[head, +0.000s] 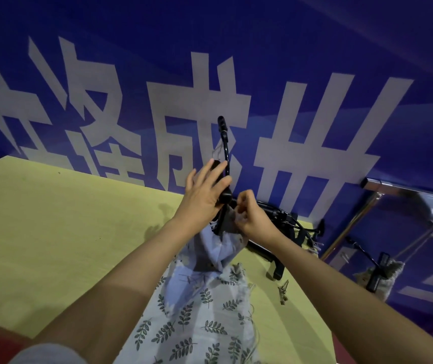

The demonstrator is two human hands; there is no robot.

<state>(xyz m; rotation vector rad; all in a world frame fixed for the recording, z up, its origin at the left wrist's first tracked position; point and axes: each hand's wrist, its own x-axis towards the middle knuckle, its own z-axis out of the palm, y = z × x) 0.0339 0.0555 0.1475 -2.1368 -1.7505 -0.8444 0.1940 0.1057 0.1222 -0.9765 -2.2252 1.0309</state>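
Here, cloth [202, 300] is pinched by the right hand [253, 216].
A knob [226, 197] is touched by the straight-fingered left hand [203, 191]; "成" is read on the banner [262, 35].

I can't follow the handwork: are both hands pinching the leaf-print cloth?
No, only the right hand pinches the leaf-print cloth; the left hand lies straight-fingered against the black lever.
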